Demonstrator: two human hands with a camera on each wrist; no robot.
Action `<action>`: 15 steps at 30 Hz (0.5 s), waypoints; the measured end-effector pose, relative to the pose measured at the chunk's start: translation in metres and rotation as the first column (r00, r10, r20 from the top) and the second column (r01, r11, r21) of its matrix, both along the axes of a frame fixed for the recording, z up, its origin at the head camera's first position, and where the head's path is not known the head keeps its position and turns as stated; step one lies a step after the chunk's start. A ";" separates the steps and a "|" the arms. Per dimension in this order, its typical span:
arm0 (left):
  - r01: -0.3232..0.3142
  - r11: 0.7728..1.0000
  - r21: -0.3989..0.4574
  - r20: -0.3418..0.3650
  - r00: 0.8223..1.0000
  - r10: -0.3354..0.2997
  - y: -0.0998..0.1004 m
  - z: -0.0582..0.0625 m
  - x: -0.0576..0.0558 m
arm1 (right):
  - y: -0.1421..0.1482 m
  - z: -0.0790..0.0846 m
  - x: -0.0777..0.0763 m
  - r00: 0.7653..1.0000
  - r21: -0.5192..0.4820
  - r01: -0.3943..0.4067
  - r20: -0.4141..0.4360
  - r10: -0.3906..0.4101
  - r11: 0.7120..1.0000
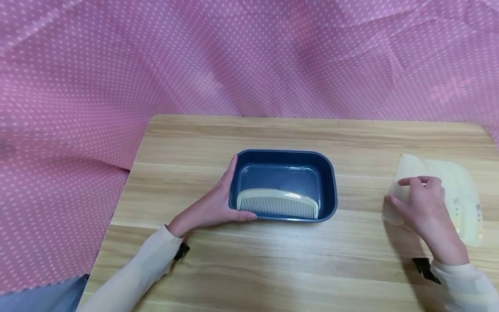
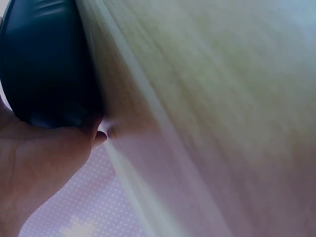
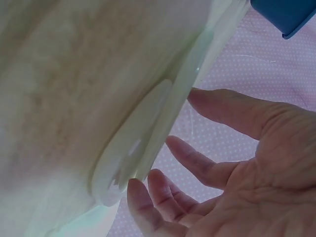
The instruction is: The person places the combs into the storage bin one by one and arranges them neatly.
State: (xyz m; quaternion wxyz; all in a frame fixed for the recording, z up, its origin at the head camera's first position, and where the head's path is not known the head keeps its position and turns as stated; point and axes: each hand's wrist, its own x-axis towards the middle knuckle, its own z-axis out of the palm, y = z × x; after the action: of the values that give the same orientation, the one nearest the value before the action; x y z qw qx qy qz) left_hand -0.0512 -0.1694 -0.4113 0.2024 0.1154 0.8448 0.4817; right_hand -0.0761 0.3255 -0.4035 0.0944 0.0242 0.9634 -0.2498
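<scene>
A dark blue rectangular box [image 1: 286, 175] sits near the middle of the table, and a pale cream comb [image 1: 280, 196] lies along its front inner side, teeth toward the front. My left hand [image 1: 216, 203] grips the box's left end, thumb on the front rim. In the left wrist view, the palm lies against the box's outer wall [image 2: 49, 64]. Several pale combs [image 1: 454, 180] lie overlapping at the right. Over their left part is my right hand [image 1: 426, 210], fingers loosely bent. The right wrist view shows its thumb and fingertips at the edge of the combs [image 3: 133, 128], apparently touching.
The wood-grained table [image 1: 296, 264] has a rounded back edge. Pink cloth with white dots [image 1: 249, 60] hangs behind it and down its left side. Dark clips [image 1: 181, 251] are by both sleeve cuffs.
</scene>
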 end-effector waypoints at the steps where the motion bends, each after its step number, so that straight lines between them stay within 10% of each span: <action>1: -0.001 1.000 0.000 -0.002 1.000 0.001 0.000 0.000 0.000 | 0.001 0.000 0.000 1.000 -0.009 0.010 0.001 -0.010 1.000; 15: -0.006 1.000 -0.001 -0.007 1.000 0.006 0.004 0.002 0.000 | 0.002 0.002 -0.006 0.997 -0.042 0.083 0.001 -0.083 0.996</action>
State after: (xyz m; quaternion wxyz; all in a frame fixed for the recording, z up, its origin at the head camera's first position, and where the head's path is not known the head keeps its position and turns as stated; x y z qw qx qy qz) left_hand -0.0510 -0.1652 -0.4093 0.1978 0.1143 0.8462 0.4814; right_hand -0.0818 0.3273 -0.4018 0.0842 0.0622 0.9561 -0.2737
